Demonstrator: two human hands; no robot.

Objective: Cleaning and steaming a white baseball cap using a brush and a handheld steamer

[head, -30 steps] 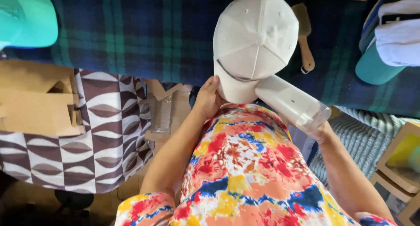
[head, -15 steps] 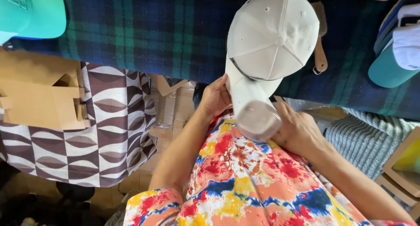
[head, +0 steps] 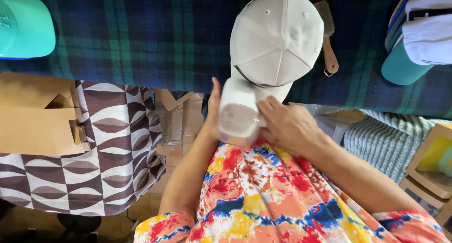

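A cream baseball cap (head: 275, 40) lies crown-up on a dark plaid cloth (head: 155, 36), its brim toward me. My right hand (head: 287, 125) grips a white handheld device with a clear end (head: 239, 115), pointed at the brim. My left hand (head: 213, 112) holds the brim's edge from the left, mostly hidden behind the device.
A wooden-handled brush (head: 327, 36) lies right of the cap. A teal cap (head: 23, 28) sits far left, more caps (head: 414, 40) far right. Cardboard boxes (head: 37, 113) rest on a brown patterned cloth (head: 108, 153). A grey knit fabric (head: 386, 141) lies at right.
My right hand has swung the white device from the cap's right side round to the left, over the brim, its end now facing me. The left hand stayed at the brim.
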